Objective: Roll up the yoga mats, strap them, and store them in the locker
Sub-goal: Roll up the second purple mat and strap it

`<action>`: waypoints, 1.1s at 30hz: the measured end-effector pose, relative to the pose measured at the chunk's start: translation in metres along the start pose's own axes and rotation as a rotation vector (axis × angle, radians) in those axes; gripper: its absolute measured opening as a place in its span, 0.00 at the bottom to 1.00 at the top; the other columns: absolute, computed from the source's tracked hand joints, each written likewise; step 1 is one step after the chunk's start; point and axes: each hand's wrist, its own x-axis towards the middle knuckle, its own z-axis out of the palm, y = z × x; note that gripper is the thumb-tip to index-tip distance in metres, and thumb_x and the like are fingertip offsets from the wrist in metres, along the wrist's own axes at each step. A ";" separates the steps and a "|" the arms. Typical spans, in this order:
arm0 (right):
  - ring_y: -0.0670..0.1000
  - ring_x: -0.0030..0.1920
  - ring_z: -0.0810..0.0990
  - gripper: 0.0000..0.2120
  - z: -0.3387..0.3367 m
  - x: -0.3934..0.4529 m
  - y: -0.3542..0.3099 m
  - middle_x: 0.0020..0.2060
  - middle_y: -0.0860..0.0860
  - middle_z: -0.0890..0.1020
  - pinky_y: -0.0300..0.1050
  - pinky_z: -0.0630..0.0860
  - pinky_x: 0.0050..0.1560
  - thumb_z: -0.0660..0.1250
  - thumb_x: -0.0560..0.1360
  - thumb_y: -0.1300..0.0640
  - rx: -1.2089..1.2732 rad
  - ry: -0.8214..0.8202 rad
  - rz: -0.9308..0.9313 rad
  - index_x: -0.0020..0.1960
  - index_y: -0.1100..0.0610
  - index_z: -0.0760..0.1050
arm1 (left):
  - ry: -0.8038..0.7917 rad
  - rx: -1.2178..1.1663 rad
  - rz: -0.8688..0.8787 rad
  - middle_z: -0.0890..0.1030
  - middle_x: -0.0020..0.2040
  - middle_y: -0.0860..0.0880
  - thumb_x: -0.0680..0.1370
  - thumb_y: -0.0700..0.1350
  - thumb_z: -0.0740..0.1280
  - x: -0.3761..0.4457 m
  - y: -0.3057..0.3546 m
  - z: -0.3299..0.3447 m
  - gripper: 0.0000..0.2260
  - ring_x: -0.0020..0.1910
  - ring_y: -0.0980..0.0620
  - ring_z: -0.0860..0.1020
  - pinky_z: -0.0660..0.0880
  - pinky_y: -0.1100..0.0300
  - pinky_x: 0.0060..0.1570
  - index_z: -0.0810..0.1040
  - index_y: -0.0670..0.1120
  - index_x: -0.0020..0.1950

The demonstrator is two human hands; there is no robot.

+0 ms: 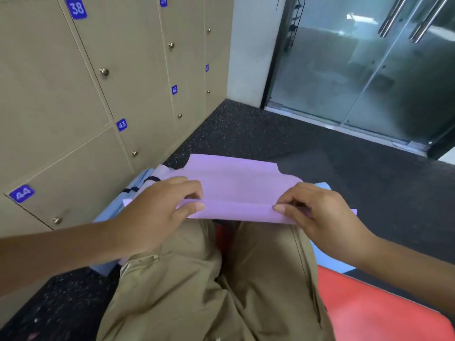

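A purple yoga mat [236, 185] lies on the floor in front of my knees, its near edge folded over into a small roll. My left hand [170, 203] pinches that rolled edge at its left part. My right hand [307, 207] pinches it at the right part. A light blue mat [108, 217] lies under the purple one and shows at both sides. A red mat [374, 308] lies at the lower right, partly under my legs. A dark strap [150, 179] shows by the blue mat's far left end. Beige lockers [73, 99] with blue number tags stand at the left, doors shut.
My legs in khaki trousers [209, 279] fill the lower middle. Dark speckled rubber floor [270, 134] stretches ahead. Glass doors [369, 70] with metal handles stand at the far right, past a white wall pillar [253, 50].
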 end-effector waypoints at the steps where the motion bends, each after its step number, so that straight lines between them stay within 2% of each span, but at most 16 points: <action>1: 0.48 0.42 0.80 0.07 0.008 -0.011 0.001 0.40 0.44 0.81 0.44 0.75 0.44 0.68 0.80 0.49 0.028 -0.020 0.032 0.46 0.49 0.80 | -0.024 -0.016 -0.017 0.74 0.39 0.56 0.80 0.60 0.59 -0.008 -0.001 0.009 0.10 0.42 0.55 0.73 0.67 0.58 0.42 0.71 0.57 0.43; 5: 0.48 0.43 0.80 0.05 0.034 -0.040 0.007 0.40 0.43 0.80 0.44 0.75 0.44 0.69 0.79 0.50 0.099 -0.058 0.154 0.44 0.45 0.78 | -0.092 -0.062 -0.069 0.74 0.45 0.58 0.80 0.60 0.58 -0.031 -0.004 0.037 0.09 0.45 0.56 0.74 0.72 0.55 0.44 0.70 0.58 0.44; 8: 0.46 0.44 0.80 0.05 0.046 -0.049 0.010 0.41 0.41 0.80 0.41 0.75 0.44 0.69 0.79 0.49 0.100 -0.055 0.176 0.44 0.44 0.77 | -0.108 -0.064 -0.085 0.74 0.45 0.58 0.81 0.61 0.56 -0.038 -0.005 0.047 0.10 0.45 0.55 0.75 0.73 0.56 0.45 0.69 0.59 0.44; 13: 0.48 0.42 0.79 0.07 0.052 -0.045 0.014 0.40 0.42 0.80 0.38 0.74 0.43 0.72 0.78 0.53 0.134 -0.068 0.243 0.43 0.45 0.77 | -0.164 -0.156 -0.214 0.78 0.46 0.56 0.83 0.55 0.63 -0.036 -0.007 0.054 0.07 0.48 0.53 0.78 0.76 0.50 0.51 0.73 0.58 0.45; 15: 0.48 0.41 0.78 0.08 0.054 -0.041 0.016 0.39 0.43 0.80 0.36 0.73 0.41 0.73 0.77 0.54 0.132 -0.079 0.259 0.42 0.46 0.76 | -0.181 -0.161 -0.270 0.80 0.47 0.56 0.83 0.54 0.64 -0.032 -0.008 0.056 0.05 0.50 0.55 0.79 0.76 0.53 0.53 0.73 0.57 0.48; 17: 0.48 0.41 0.77 0.09 0.057 -0.039 0.019 0.39 0.43 0.80 0.37 0.73 0.42 0.74 0.77 0.54 0.131 -0.097 0.281 0.41 0.46 0.76 | -0.180 -0.192 -0.318 0.80 0.47 0.57 0.82 0.53 0.66 -0.028 -0.007 0.058 0.04 0.51 0.58 0.80 0.74 0.60 0.50 0.74 0.57 0.49; 19: 0.48 0.42 0.77 0.09 0.058 -0.038 0.022 0.40 0.42 0.79 0.36 0.72 0.42 0.74 0.76 0.53 0.138 -0.127 0.303 0.40 0.46 0.76 | -0.184 -0.262 -0.356 0.80 0.45 0.56 0.81 0.51 0.69 -0.025 -0.008 0.060 0.04 0.47 0.59 0.79 0.72 0.63 0.47 0.75 0.56 0.48; 22: 0.47 0.42 0.78 0.09 0.059 -0.038 0.024 0.40 0.41 0.80 0.35 0.72 0.42 0.75 0.76 0.53 0.177 -0.182 0.339 0.40 0.48 0.77 | -0.231 -0.335 -0.389 0.79 0.40 0.55 0.80 0.48 0.71 -0.027 -0.013 0.062 0.05 0.40 0.57 0.76 0.74 0.54 0.49 0.78 0.53 0.46; 25: 0.45 0.41 0.78 0.09 0.061 -0.038 0.025 0.39 0.40 0.80 0.33 0.72 0.41 0.76 0.75 0.55 0.242 -0.208 0.382 0.40 0.50 0.78 | -0.262 -0.358 -0.376 0.80 0.38 0.56 0.80 0.47 0.72 -0.030 -0.019 0.064 0.07 0.40 0.56 0.77 0.76 0.49 0.52 0.78 0.53 0.43; 28: 0.45 0.43 0.78 0.10 0.066 -0.037 0.028 0.40 0.40 0.80 0.34 0.72 0.42 0.76 0.75 0.55 0.237 -0.212 0.371 0.39 0.48 0.77 | -0.262 -0.335 -0.291 0.81 0.41 0.55 0.81 0.51 0.70 -0.031 -0.022 0.064 0.09 0.43 0.55 0.78 0.73 0.58 0.48 0.77 0.54 0.41; 31: 0.46 0.44 0.76 0.11 0.073 -0.037 0.035 0.37 0.43 0.78 0.34 0.70 0.44 0.77 0.74 0.56 0.199 -0.152 0.309 0.38 0.46 0.77 | -0.256 -0.315 -0.222 0.79 0.46 0.55 0.78 0.59 0.67 -0.032 -0.027 0.065 0.09 0.47 0.52 0.79 0.72 0.62 0.48 0.79 0.56 0.43; 33: 0.45 0.44 0.75 0.09 0.079 -0.038 0.040 0.36 0.42 0.76 0.34 0.69 0.44 0.77 0.73 0.55 0.177 -0.100 0.222 0.39 0.47 0.79 | -0.260 -0.303 -0.198 0.77 0.50 0.57 0.77 0.58 0.71 -0.033 -0.030 0.064 0.07 0.50 0.53 0.80 0.72 0.64 0.50 0.81 0.57 0.45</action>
